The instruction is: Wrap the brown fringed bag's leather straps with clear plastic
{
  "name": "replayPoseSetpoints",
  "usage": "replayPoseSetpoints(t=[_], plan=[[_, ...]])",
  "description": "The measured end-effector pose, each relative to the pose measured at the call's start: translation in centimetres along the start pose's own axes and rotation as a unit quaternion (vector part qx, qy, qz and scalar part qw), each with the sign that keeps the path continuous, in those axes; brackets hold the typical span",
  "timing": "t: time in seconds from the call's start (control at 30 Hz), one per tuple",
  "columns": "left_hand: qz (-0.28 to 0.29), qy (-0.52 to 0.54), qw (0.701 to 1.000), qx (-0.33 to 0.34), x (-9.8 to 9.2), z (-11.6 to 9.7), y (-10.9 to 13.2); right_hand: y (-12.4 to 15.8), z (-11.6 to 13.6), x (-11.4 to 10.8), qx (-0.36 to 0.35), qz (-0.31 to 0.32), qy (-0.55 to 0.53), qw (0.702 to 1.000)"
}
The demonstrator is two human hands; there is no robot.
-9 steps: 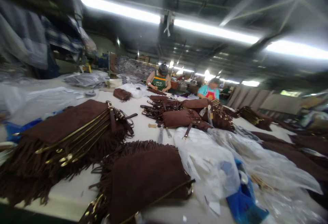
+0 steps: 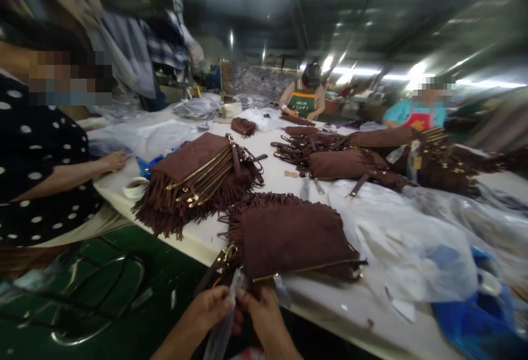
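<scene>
- Risk: clear thin plastic sleeve (image 2: 223, 330) looks slick & flimsy, so the small pinch could slip or tear it.
- Risk: dark-brown suede fringed bag (image 2: 292, 236) lies at near edge of white table (image 2: 325, 299), just above hands. A stray tug could pull it off, and the fringe or gold zip may snag the film.
- Left hand (image 2: 210, 309): fingers curled, pinching sleeve top, below table edge.
- Right hand (image 2: 266, 319): closed on same sleeve, touching L hand, wrists angled inward.

Fringed bag (image 2: 295, 239): matt brown suede, shiny gold metal zip. Film (image 2: 220, 332): clear glossy plastic.
</scene>
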State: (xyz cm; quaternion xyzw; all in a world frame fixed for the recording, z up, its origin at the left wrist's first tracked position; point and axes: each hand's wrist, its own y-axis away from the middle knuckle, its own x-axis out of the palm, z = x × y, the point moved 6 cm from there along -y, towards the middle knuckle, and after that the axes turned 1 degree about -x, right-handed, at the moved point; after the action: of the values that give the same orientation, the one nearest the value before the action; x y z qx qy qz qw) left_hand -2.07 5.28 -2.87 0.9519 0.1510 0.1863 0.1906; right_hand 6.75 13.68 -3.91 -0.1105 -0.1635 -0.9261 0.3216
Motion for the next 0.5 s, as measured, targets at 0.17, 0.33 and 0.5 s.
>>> replayPoseSetpoints(t=[0.17,0.33,0.5], plan=[[0.025,-0.101,0.994,0.034,2.1,-1.2,-1.4,2.7,1.7,-1.5,-0.019,0.059,0.008,0.998],[-0.001,-0.035,0.999,0.011,3.1,-2.1,-0.6,5.2,5.2,-7.2,-0.015,-0.005,0.121,0.993],[0.026,0.016,0.999,-0.045,4.3,-2.2,2.7,5.9,8.3,-11.2,-0.039,-0.156,0.141,0.977]])
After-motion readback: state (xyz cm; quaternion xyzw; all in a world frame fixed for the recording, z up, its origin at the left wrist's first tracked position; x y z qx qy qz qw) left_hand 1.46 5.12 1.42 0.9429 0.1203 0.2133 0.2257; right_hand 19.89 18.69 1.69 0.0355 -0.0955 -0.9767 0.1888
